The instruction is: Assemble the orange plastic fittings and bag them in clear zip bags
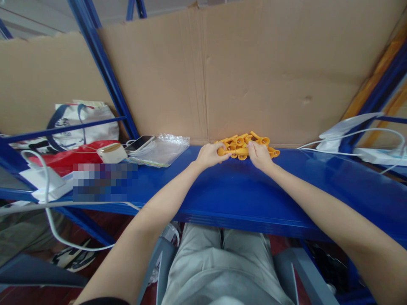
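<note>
A pile of small orange plastic parts [246, 143] with round ends lies at the back of the blue shelf [241, 190], against the cardboard wall. My left hand [210, 155] is closed with its fingers on the left end of the pile, pinching an orange piece. My right hand [260, 156] is closed on the pile's right side, its fingers gripping orange pieces. Both forearms reach straight forward over the shelf.
Clear plastic bags [162, 149] and a phone [139, 143] lie left of the pile. Further left are a red bag [68, 160], a printed tote [81, 123], a white charger and cable [44, 180]. White cables and a power strip [375, 154] sit right. Cardboard [254, 76] backs the shelf.
</note>
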`<state>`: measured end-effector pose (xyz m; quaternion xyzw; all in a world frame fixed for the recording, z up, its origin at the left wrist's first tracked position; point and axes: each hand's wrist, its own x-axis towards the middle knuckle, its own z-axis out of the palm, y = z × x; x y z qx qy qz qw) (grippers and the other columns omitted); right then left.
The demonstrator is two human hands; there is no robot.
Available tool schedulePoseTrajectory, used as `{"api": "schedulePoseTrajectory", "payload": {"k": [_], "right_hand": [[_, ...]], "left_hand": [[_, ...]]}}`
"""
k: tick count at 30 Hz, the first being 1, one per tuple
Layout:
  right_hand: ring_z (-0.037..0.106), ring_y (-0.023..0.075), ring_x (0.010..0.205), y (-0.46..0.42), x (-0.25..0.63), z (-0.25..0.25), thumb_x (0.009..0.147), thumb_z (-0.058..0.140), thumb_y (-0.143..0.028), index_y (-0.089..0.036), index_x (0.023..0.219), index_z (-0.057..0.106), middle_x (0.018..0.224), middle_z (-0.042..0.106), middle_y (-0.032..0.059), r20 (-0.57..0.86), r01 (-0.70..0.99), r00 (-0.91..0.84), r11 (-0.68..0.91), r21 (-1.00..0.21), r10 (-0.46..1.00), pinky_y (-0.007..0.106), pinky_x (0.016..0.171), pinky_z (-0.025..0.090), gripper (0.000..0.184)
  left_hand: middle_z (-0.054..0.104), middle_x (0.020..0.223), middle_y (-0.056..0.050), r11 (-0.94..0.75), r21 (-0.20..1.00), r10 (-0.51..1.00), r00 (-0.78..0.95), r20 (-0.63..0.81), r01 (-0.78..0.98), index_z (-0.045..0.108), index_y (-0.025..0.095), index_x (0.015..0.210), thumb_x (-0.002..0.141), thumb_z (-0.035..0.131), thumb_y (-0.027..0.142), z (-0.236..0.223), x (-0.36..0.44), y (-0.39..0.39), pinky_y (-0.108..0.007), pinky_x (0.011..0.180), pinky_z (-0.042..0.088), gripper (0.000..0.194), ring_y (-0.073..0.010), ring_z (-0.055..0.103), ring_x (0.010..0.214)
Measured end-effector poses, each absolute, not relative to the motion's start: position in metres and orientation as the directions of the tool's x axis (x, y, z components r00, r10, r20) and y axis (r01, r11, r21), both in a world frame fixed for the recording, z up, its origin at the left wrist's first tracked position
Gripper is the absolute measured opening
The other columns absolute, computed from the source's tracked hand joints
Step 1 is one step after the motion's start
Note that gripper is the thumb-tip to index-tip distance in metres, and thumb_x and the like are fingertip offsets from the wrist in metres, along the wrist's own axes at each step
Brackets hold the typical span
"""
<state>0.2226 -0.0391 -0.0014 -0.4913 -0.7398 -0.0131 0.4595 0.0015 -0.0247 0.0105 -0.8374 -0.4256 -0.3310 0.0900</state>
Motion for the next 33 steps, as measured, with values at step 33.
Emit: {"api": "schedulePoseTrajectory", "payload": {"k": [33], "right_hand": [[0.059, 0.0252, 0.068, -0.035, 0.219, 0.001, 0.093, 0.024, -0.069, -0.026, 0.058, 0.042, 0.056, 0.052, 0.0075, 0.662, 0.707, -0.023, 0.48, -0.519, 0.749, 0.036, 0.067, 0.043, 0.058]], "left_hand": [[0.077, 0.097, -0.008, -0.593, -0.003, 0.573, 0.425, 0.7, 0.805, 0.069, 0.021, 0.104, 0.082, 0.07, 0.046, 0.009, 0.004, -0.029, -0.027, 0.07, 0.051, 0.033, -0.021, 0.072, 0.085]]}}
